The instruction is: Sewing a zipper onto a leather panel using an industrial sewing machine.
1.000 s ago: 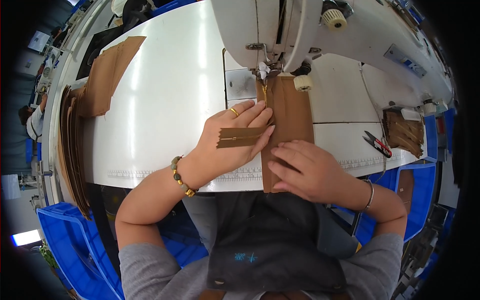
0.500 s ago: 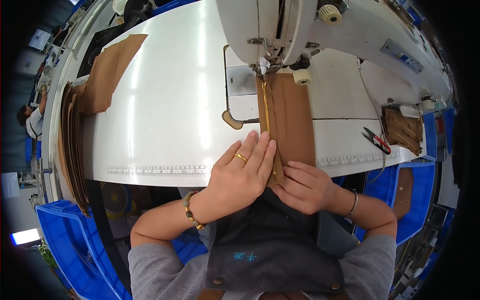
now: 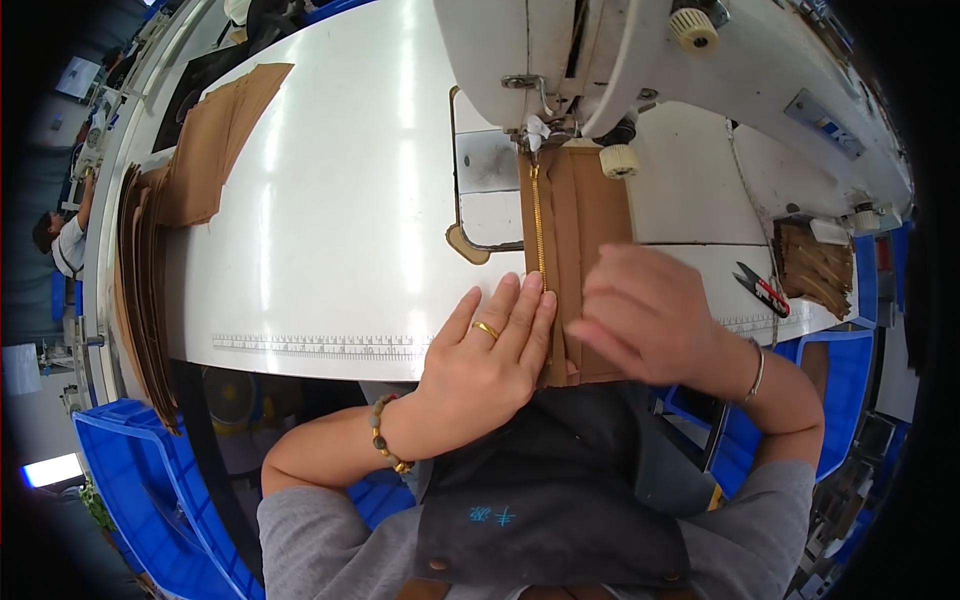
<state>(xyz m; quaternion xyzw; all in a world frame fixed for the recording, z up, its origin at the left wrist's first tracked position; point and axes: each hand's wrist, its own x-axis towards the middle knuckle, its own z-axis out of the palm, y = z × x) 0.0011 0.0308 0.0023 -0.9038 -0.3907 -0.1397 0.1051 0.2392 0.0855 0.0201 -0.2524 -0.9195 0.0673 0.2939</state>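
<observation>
A brown fabric or leather panel [image 3: 608, 215] lies under the needle area of a white sewing machine [image 3: 500, 50]. Along its left side runs a gold-toothed zipper [image 3: 541, 225], its top end close to the presser foot. My left hand [image 3: 488, 355] rests flat on the zipper's near part, fingers stretched out, holding nothing. Over the panel's right side is my right hand [image 3: 650, 315], smeared by motion with its fingers seemingly curled; whether anything is in them cannot be made out. The panel's near edge reaches past the table's front edge.
Brown panels [image 3: 215, 150] are stacked at the left, some hanging over the table edge. Red-and-black thread snips [image 3: 762, 290] lie at the right beside a bundle of brown pieces [image 3: 815, 265]. Blue bins [image 3: 150, 480] stand below on both sides. A person [image 3: 65, 240] sits far left.
My right hand has lifted from the panel's near edge and moved up and right. The panel's near right part now lies spread out. My left hand stays on the zipper.
</observation>
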